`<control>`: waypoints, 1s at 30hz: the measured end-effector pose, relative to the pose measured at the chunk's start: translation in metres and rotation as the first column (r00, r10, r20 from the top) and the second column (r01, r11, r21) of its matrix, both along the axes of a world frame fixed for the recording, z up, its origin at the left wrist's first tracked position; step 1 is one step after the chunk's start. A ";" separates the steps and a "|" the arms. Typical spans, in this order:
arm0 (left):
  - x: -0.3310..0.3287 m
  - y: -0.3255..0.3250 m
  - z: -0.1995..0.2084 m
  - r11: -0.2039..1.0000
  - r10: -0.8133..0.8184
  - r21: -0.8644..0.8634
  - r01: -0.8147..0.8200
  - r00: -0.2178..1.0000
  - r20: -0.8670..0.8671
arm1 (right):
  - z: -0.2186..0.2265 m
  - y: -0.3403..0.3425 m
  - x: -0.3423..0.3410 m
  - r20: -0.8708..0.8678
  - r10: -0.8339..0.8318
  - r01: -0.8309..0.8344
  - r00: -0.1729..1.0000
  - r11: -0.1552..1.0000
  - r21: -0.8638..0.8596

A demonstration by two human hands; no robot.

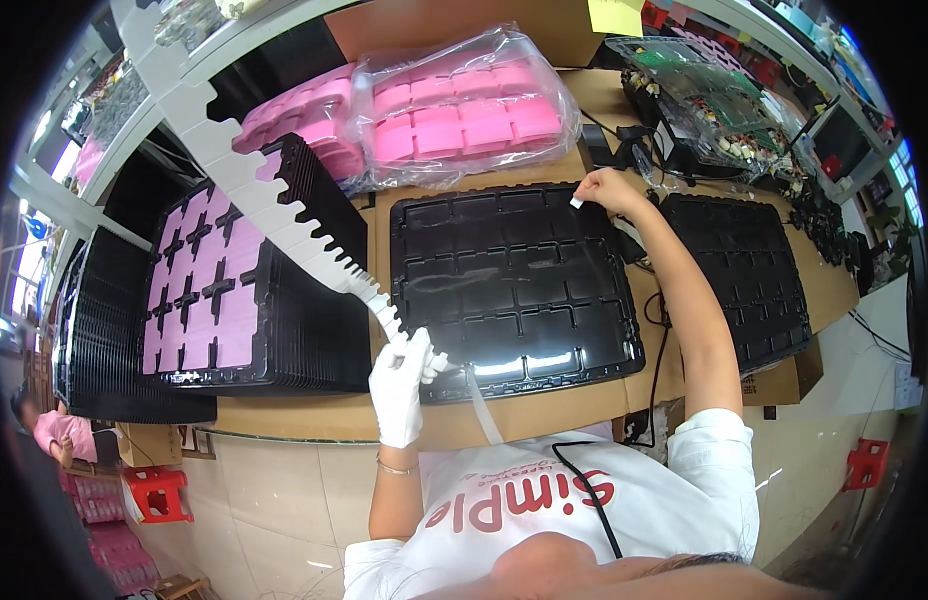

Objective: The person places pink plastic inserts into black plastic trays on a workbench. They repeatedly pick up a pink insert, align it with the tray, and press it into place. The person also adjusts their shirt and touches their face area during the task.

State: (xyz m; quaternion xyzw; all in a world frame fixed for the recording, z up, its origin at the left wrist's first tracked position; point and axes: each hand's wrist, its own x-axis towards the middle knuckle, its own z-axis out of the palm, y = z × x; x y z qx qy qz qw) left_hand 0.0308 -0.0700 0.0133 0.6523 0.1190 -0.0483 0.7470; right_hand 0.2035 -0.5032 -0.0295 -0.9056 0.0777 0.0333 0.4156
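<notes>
Nearest to the camera, by its look, is the upper end of the white strip (pixel 224 155), which runs with toothed edge from 11 o'clock down to the left hand (pixel 397 385). This hand wears a glove, and its fingers are closed on the strip, at 8 o'clock of the black tray (pixel 464 315). A pale ribbon (pixel 484 410) hangs just beside; I cannot tell if it belongs to the strip. The right hand (pixel 606 192) is bare, its fingers narrow, pinching a small white tag (pixel 576 203) above the tray's 1 o'clock corner. The tray lies flat on the counter (pixel 574 412), with a stack (pixel 319 310) at 9 o'clock, a second tray (pixel 739 280) at 3 and a bag of pink pieces (pixel 464 130) at 12.

I judge the strip light and easily bent, best held by its edges. The tag seems thin: a corner pinch suits. The glossy tray is probably light, slippery and rather flexible; two opposite rims are the safest hold.
</notes>
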 end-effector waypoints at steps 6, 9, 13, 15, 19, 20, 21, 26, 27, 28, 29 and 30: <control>0.000 -0.001 -0.003 0.999 0.016 0.030 -0.017 1.000 0.008 | -0.002 0.011 -0.002 0.099 0.038 -0.009 0.994 0.961 -0.275; 0.000 0.000 -0.004 0.999 0.005 0.033 -0.006 1.000 0.010 | -0.005 0.006 0.001 0.131 0.071 -0.027 0.989 0.949 -0.314; -0.001 -0.001 -0.001 1.000 0.009 -0.004 -0.009 1.000 -0.003 | -0.006 0.009 0.002 0.138 0.056 -0.007 0.989 0.943 -0.333; -0.001 0.001 -0.003 1.000 0.011 -0.013 -0.011 1.000 -0.004 | -0.005 0.009 0.002 0.145 0.040 0.012 0.989 0.939 -0.342; -0.001 0.002 -0.003 1.000 0.003 -0.011 -0.003 1.000 0.014 | -0.008 0.010 0.002 0.165 0.041 0.020 0.985 0.936 -0.352; -0.002 0.002 -0.004 1.000 -0.001 -0.008 0.001 1.000 0.012 | -0.008 0.010 0.001 0.165 0.042 0.019 0.985 0.937 -0.349; -0.002 0.002 -0.004 1.000 -0.006 -0.005 0.006 1.000 0.011 | -0.010 0.009 0.001 0.169 0.045 0.018 0.985 0.935 -0.353; -0.002 0.001 -0.005 1.000 -0.008 0.018 0.008 1.000 0.006 | -0.011 0.010 -0.007 0.166 0.115 -0.077 0.979 0.972 -0.220; -0.003 0.001 -0.006 1.000 -0.009 0.015 0.009 1.000 0.007 | -0.008 0.010 -0.010 0.123 0.137 -0.117 0.983 0.981 -0.158; -0.003 0.001 -0.005 1.000 -0.003 0.017 0.003 1.000 0.015 | -0.005 0.010 -0.013 0.082 0.161 -0.153 0.984 0.984 -0.093; -0.003 0.000 -0.005 1.000 0.001 0.019 -0.001 1.000 0.021 | -0.004 0.011 -0.018 0.042 0.185 -0.184 0.982 0.983 -0.026; -0.003 0.000 -0.004 1.000 0.004 0.022 -0.004 1.000 0.028 | -0.005 0.009 -0.023 0.097 0.107 -0.127 0.989 0.967 0.221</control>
